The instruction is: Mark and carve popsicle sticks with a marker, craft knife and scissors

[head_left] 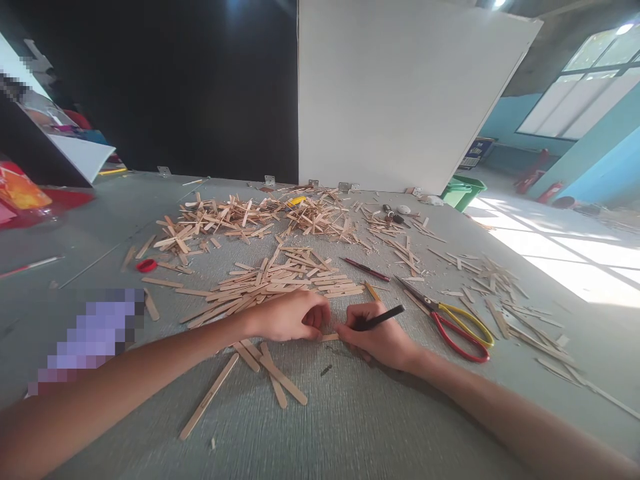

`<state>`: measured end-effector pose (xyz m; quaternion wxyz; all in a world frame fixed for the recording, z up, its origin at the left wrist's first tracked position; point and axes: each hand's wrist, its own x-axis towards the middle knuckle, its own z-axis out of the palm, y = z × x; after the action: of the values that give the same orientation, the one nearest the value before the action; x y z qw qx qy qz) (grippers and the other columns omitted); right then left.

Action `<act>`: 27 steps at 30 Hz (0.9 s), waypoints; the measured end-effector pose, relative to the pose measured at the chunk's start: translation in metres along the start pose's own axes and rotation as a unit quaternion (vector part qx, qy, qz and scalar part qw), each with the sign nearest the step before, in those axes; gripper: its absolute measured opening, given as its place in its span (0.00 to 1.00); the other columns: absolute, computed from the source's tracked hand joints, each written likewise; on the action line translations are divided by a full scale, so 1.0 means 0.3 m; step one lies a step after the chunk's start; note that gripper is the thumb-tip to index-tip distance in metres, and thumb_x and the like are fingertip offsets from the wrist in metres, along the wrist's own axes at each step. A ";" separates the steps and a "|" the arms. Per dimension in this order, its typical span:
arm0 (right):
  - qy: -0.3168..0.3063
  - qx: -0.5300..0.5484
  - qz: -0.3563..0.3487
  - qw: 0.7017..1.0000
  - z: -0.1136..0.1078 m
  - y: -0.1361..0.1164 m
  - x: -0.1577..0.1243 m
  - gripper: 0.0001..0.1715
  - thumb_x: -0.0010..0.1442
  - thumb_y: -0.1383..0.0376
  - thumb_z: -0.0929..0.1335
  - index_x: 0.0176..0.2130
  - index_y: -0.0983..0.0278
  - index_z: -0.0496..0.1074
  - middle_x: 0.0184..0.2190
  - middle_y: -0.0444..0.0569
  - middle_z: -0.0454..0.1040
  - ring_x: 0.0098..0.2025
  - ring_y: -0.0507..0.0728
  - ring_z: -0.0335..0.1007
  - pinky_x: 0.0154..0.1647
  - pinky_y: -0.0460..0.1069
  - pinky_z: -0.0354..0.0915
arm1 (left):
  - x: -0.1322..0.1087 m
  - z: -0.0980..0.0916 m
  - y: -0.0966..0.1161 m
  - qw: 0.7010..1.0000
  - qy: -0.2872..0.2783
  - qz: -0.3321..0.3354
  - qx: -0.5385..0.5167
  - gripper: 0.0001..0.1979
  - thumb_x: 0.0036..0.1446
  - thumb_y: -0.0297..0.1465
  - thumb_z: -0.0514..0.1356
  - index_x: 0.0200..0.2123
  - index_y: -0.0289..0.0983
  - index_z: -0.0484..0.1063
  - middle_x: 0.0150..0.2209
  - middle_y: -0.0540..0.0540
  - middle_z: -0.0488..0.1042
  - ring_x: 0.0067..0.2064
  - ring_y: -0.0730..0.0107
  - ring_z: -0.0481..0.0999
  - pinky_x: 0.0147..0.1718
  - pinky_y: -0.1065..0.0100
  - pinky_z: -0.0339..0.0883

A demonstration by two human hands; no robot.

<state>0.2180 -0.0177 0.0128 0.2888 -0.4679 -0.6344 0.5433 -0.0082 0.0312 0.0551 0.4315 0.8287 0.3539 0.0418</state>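
Head view: a grey desk [350, 427] strewn with wooden sticks, with both of the person's forearms reaching in from the near edge.
Left hand: the left hand [293, 317] is curled, fingertips pressed down on the left end of one craft stick [329, 337], pinning it flat to the desk.
Right hand: the right hand [383, 341] is closed around a black pen [381, 319]. The pen's tip is at the stick's right end and its barrel slants up toward the right edge.
Craft stick: it lies between the two hands, near the middle of the desk and closer to the near edge. Only a short stretch shows.
Long axis: left to right, roughly parallel to the near edge.
Nearer hand: both touch it or nearly do. The left covers more of it.
Counts: one pen and one pair of scissors [453, 321] just right of the right hand. One red pencil [366, 269] lies beyond the hands, and one red ring [147, 265] lies toward the left edge.
Sticks: too many to count, in heaps [280, 277] toward the far edge, with a few loose ones [280, 380] by the left forearm.
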 end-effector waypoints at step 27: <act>-0.003 -0.051 -0.041 0.998 -0.033 -0.026 -0.005 0.23 0.65 0.54 0.71 0.25 0.60 0.63 0.17 0.41 0.69 0.16 0.48 0.62 0.16 0.44 0.55 | 0.004 0.040 -0.013 0.998 0.060 0.029 0.004 0.02 0.57 0.29 0.69 0.35 0.37 0.82 0.26 0.52 0.76 0.28 0.72 0.73 0.27 0.72 0.60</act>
<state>0.2249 -0.0148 0.0230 0.2844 -0.4540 -0.6808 0.4994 -0.0048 0.0253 0.0445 0.4052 0.8361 0.3554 0.1026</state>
